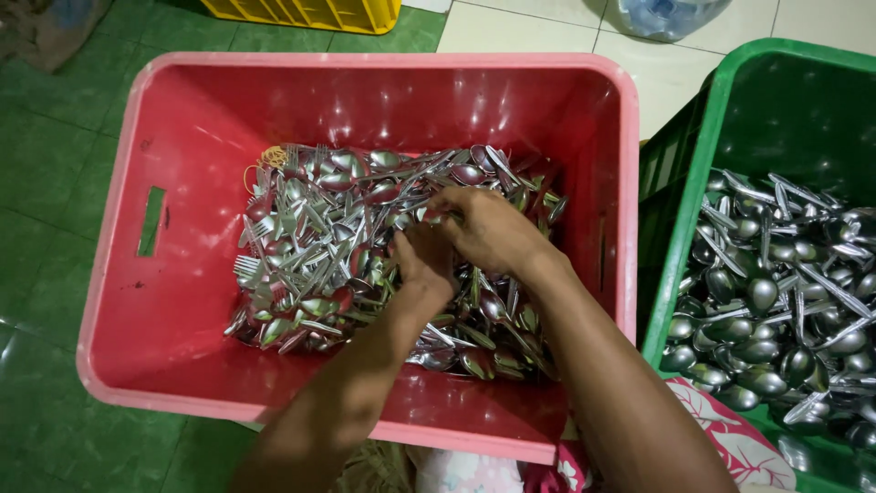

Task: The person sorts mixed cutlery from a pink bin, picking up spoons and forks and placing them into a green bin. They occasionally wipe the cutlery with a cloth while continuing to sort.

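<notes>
The person is partway through picking over a heap of mixed steel cutlery (pixel 365 246) that lies in the bottom of a red plastic crate (pixel 173 100) on the green tiled floor (pixel 55 173). Both hands are down in the middle of the heap: the left hand (pixel 422 260) has its fingers curled into the spoons and forks, seemingly gathering a few, though exactly which pieces it grips cannot be made out; the right hand (pixel 488 228) lies just above it, fingers bent and pinching at pieces near the top of the pile. The next move probably calls for a firm pinch on a few handles and a clean lift, since the pieces are tangled and slippery. The cutlery looks thin, shiny and stamped, forks gathered more to the left, spoons to the right. A green crate (pixel 721 119) just to the right holds spoons (pixel 776 292) only.
</notes>
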